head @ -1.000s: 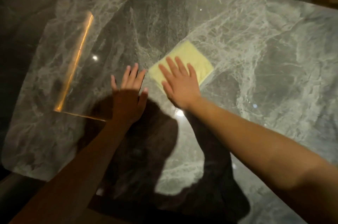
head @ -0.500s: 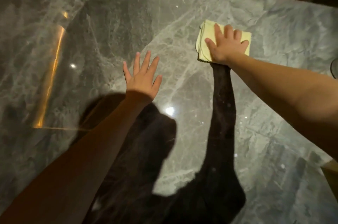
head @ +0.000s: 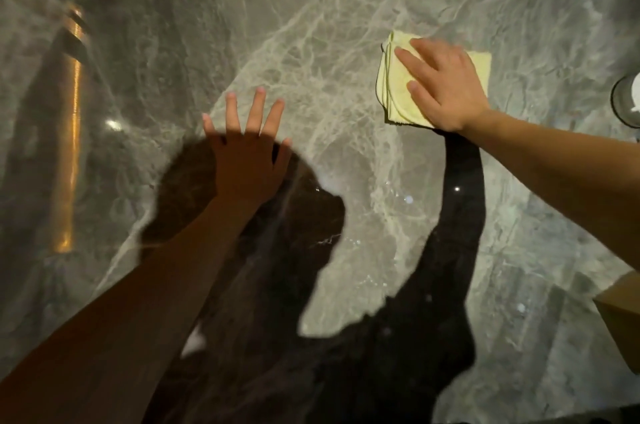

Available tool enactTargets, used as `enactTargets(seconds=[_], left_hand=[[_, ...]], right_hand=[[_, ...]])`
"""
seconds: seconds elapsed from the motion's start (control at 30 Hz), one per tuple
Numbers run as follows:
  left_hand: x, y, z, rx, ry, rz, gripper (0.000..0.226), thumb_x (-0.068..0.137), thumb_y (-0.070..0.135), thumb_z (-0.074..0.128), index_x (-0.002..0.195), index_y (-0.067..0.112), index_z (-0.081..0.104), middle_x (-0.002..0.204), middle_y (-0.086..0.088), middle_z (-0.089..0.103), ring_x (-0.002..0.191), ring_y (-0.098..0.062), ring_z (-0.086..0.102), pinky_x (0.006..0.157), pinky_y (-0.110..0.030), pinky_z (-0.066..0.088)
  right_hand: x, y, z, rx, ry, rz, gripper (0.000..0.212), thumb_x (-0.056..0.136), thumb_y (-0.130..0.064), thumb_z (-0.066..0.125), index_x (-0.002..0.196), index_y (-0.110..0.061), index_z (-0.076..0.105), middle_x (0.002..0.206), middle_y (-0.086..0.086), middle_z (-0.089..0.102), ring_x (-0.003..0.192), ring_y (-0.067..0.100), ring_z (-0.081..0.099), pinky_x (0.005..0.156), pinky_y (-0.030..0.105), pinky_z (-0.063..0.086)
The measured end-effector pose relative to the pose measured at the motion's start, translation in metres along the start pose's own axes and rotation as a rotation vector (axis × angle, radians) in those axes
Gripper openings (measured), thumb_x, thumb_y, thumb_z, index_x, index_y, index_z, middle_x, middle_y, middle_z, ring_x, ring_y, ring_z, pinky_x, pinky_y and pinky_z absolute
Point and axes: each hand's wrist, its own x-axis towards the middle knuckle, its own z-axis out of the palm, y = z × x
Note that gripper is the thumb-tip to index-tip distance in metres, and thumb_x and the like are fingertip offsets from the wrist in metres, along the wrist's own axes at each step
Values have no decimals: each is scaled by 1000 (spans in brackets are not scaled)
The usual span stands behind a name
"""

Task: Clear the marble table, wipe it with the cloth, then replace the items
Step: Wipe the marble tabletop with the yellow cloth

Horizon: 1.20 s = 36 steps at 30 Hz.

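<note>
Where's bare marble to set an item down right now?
Bare: the wide stretch left of the left hand, the far strip beyond the cloth, and the patch between the two hands. Crowded: the right edge, with the right hand flat on the cloth, a glass and a box.
</note>
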Motion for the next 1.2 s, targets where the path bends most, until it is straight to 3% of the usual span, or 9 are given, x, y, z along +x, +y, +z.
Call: enactTargets(seconds=[0.23,0.4,0.53,0.7,0.93,1.2], left_hand=[[1,2,-4,-10,-48,-12,57,94,47,26,148,30,21,159,1,17,146,-36,12,109,-68,7],[2,3,-2,26,-60,-36,58,93,46,27,148,28,22,159,1,19,145,-35,14,109,-69,10],[1,4,-3,-10,-76,-42,58,95,46,23,150,28,13,161,3,6,147,-34,0,111,-67,1],[-8,-4,-12,-124,-84,50,56,96,41,33,147,22,22,160,-1,12,147,-34,0,111,-64,-1],[-70,-18,-13,-125,-116,171,57,92,42,28,146,24,29,158,0,19,147,-26,8,113,-59,0],[-92,-25,-11,-100,-119,145,58,92,42,24,147,25,26,159,0,16,148,-23,5,112,-60,-3]], right_hand=[[-26,-19,5,47,-11,311,60,96,-52,25,152,-29,20,159,7,21,147,27,17,116,55,12],[-65,-45,13,91,-23,487,68,93,-64,22,153,-33,11,162,3,12,149,25,7,117,55,2],[-93,-71,20,148,21,625,65,96,-60,17,153,-31,9,162,3,8,149,24,2,118,55,0],[-105,-116,30,217,74,737,62,98,-55,19,154,-31,7,163,2,4,150,24,-1,117,55,-4],[-124,-182,39,227,33,633,63,98,-57,18,154,-32,4,163,-1,1,150,23,-5,118,53,-6],[-183,-248,52,121,-130,173,65,94,-60,25,152,-34,11,162,-2,9,150,24,4,118,53,0]])
